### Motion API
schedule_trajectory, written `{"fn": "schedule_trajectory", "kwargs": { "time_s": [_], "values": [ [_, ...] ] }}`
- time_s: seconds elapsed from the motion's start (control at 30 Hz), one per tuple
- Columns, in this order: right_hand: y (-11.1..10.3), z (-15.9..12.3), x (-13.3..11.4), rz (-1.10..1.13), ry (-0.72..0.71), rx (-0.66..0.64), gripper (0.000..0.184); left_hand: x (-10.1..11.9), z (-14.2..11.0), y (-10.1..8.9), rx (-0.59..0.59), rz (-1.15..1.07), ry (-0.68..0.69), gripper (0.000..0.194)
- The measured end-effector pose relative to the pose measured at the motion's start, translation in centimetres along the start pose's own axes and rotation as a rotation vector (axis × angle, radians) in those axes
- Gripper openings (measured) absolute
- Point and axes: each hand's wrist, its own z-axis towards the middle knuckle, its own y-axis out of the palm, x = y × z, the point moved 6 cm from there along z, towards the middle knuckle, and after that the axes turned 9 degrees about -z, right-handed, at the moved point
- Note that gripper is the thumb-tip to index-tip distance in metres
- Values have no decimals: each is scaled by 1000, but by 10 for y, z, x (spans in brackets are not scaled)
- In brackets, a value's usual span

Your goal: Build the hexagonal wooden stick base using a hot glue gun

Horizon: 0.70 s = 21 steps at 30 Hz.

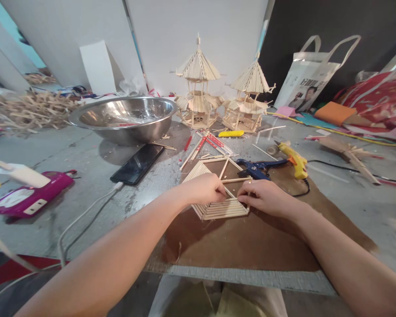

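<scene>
A hexagonal frame of thin wooden sticks point(222, 214) lies on a brown sheet point(237, 251), partly filled with rows of sticks side by side. Over its left part, my left hand point(206, 189) is curled with the fingertips pinched on a stick at the inner edge of the near row. My right hand point(265, 198) pinches at the right end of that same row, thumb and forefinger together. The fingers partly hide the stick's ends. Just beyond my right hand lie dark blue cutters point(259, 168) and a yellow glue gun point(293, 160).
Two stick pagodas point(198, 88) point(249, 99) stand at the back. A steel bowl point(123, 119), a black phone point(137, 165) on a cable and a magenta power strip point(33, 193) occupy the left. Loose sticks point(198, 152), a yellow knife point(231, 133) and a paper bag point(303, 83) lie beyond.
</scene>
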Motion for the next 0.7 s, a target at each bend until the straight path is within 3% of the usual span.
{"fn": "schedule_trajectory", "kwargs": {
  "time_s": [0.7],
  "values": [
    [-2, 0, -4, 47, -17, 11, 20, 0, 1, 0, -2, 4, -7, 22]
  ]
}}
